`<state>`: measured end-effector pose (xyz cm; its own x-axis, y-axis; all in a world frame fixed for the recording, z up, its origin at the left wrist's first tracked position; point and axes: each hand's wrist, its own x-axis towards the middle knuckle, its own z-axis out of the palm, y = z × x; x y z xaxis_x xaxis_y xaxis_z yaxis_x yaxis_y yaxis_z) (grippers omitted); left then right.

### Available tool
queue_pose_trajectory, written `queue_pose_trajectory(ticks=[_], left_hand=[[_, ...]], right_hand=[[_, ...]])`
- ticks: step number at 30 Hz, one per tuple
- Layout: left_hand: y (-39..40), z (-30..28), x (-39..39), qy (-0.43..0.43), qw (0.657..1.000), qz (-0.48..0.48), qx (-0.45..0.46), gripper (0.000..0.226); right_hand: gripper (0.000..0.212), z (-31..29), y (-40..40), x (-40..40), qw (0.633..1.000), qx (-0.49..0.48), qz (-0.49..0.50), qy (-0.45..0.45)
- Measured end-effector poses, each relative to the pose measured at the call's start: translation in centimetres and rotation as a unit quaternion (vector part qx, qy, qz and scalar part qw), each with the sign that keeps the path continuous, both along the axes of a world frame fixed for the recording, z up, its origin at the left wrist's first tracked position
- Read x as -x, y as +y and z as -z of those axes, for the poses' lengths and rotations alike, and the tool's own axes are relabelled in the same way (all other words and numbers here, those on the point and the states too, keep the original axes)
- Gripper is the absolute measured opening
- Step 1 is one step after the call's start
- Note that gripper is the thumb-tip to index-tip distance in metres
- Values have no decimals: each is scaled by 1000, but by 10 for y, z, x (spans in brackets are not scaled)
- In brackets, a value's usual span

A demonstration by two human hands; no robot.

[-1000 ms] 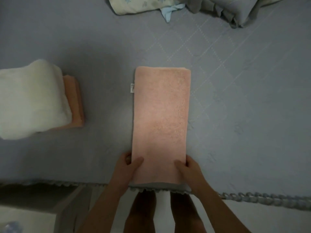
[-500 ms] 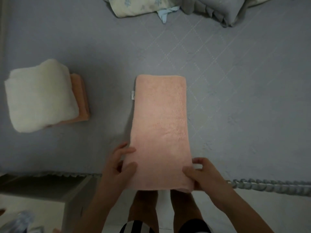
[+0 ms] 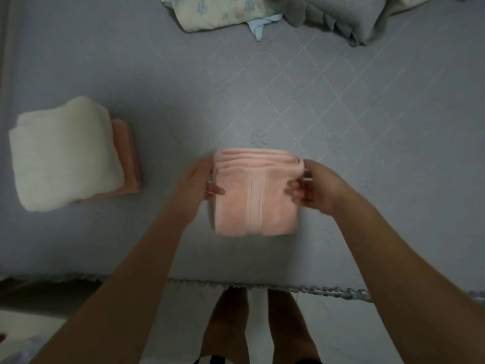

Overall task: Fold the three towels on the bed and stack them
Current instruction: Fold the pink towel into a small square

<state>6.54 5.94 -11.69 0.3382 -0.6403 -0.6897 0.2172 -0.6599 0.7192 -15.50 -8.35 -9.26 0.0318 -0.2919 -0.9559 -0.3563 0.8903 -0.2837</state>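
A pink towel (image 3: 256,195) lies folded in half into a thick square on the grey bed cover (image 3: 341,122), its folded layers showing along the far edge. My left hand (image 3: 203,179) grips its left side with the thumb on top. My right hand (image 3: 313,186) pinches its right edge near the far corner. At the left, a folded cream towel (image 3: 63,156) sits on top of a folded orange towel (image 3: 128,153), of which only the right edge shows.
Pillows and a crumpled blanket (image 3: 262,11) lie at the far end of the bed. The bed's trimmed near edge (image 3: 288,287) runs across the bottom, with my legs and the floor below it. A wall or bed frame borders the far left.
Both hands lifted the near end of the long pink towel and carried it over to the far end, halving its length. The camera view shifted slightly.
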Motion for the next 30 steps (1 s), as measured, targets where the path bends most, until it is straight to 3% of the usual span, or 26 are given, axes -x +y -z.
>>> queue_pose_trajectory(ticks=[2,4,8,12,15,17,19,22,24,27,30], left_hand=[[-17,22,-9,-65,990,117,-35,19],[-23,36,-14,-110,978,168,-50,13],[-12,41,-8,-164,979,106,-54,20],[16,43,10,-204,975,80,-48,23],[22,44,12,-234,966,106,14,40],[17,45,7,-290,941,163,70,42],[6,44,-1,-312,913,244,95,39],[-14,37,-8,-341,861,368,82,32],[-27,30,-10,-355,825,430,91,23],[-36,20,-8,-355,821,435,104,16],[-38,26,-9,-422,819,373,108,18]], right_hand=[[25,28,-8,-8,992,79,-68,71],[32,45,-5,-12,958,186,-179,123],[30,47,24,-7,922,266,-254,121],[28,50,56,8,927,224,-266,142],[44,50,66,15,915,276,-253,148],[54,47,62,13,875,368,-286,133],[53,45,53,7,811,438,-372,111],[41,44,36,-3,724,467,-495,113],[30,42,27,-7,696,472,-530,111],[21,37,20,-11,708,473,-515,99],[8,39,14,-12,743,482,-454,95]])
